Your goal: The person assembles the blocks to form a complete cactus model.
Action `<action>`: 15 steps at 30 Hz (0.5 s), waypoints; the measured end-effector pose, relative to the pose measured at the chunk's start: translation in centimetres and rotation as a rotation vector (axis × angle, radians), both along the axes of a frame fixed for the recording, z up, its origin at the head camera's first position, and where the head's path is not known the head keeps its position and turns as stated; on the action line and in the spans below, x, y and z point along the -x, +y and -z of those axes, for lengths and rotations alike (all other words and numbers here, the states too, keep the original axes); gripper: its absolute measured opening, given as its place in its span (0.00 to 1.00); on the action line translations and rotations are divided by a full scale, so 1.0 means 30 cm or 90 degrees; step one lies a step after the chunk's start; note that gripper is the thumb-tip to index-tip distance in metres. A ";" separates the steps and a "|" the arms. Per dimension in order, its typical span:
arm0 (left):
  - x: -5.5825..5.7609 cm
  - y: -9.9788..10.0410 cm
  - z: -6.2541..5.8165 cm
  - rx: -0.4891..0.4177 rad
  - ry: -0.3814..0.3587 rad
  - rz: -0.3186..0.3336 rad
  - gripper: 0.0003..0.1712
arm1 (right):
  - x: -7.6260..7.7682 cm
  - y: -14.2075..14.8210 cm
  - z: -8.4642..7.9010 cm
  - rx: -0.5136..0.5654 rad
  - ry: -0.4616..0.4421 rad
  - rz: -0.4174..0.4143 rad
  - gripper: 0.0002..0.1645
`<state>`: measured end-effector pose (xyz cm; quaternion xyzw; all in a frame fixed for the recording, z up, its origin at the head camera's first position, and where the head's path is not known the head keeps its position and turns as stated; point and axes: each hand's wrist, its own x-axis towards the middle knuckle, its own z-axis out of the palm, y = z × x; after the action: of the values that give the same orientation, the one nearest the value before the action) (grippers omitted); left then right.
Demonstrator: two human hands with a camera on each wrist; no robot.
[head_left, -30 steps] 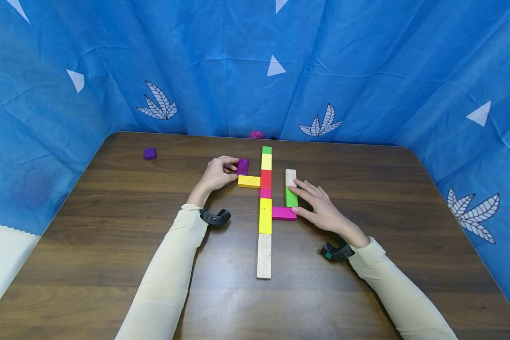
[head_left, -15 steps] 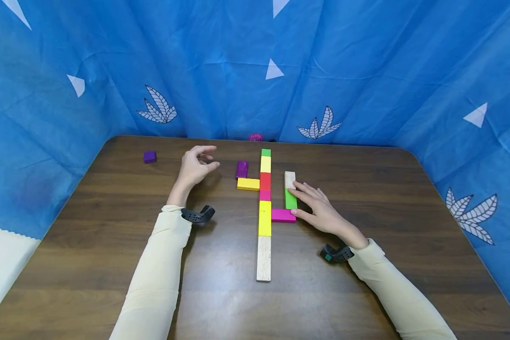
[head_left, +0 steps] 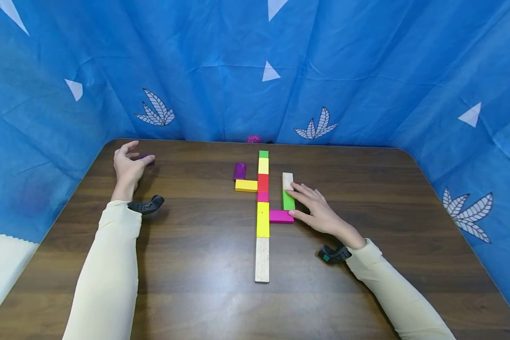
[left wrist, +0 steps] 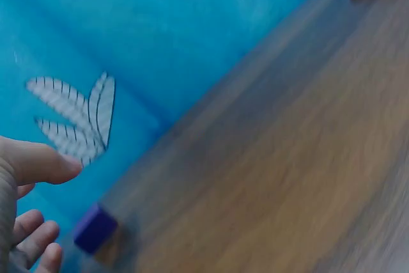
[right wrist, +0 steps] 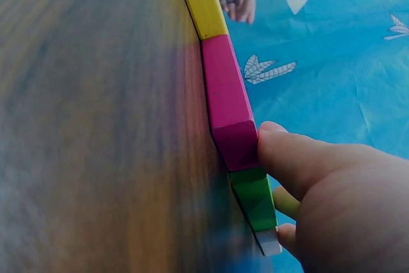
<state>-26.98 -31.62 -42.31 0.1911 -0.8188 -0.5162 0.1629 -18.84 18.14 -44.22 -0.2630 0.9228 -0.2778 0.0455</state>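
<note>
At the far left of the table my left hand (head_left: 128, 166) hovers beside a small purple block (left wrist: 96, 227). In the left wrist view, a gap parts thumb and fingers, and the block lies beyond them, untouched. My right hand (head_left: 316, 208) rests lightly at the right side of the layout. Its thumb touches the end of the magenta block (head_left: 281, 216), and its fingers lie by the green block (head_left: 288, 200) and the plain wooden block (head_left: 287, 181). Another purple block (head_left: 240, 171) sits behind a short orange-yellow block (head_left: 246, 185).
A straight column of coloured blocks runs down the middle, from a green block (head_left: 263, 154) at the back through a yellow block (head_left: 262, 219) to a long plain block (head_left: 262, 259). A blue curtain (head_left: 221, 71) hangs around the wooden table (head_left: 195, 283).
My left hand has let go of the purple block by the orange-yellow one and moved left to the lone purple block. My right hand has stayed put.
</note>
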 end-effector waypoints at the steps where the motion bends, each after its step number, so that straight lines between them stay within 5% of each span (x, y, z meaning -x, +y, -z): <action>1: -0.002 -0.015 0.010 -0.004 -0.021 0.010 0.39 | 0.000 -0.001 0.002 0.000 0.000 0.000 0.37; 6: -0.007 -0.049 0.036 0.001 -0.087 0.064 0.43 | 0.002 -0.004 0.002 0.001 0.002 -0.003 0.37; 15: 0.007 -0.059 0.036 0.072 -0.110 0.117 0.40 | 0.000 0.000 0.001 0.006 0.000 -0.002 0.36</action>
<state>-27.18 -33.38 -43.38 0.1496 -0.8715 -0.4639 0.0541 -18.83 18.14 -44.25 -0.2643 0.9211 -0.2823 0.0449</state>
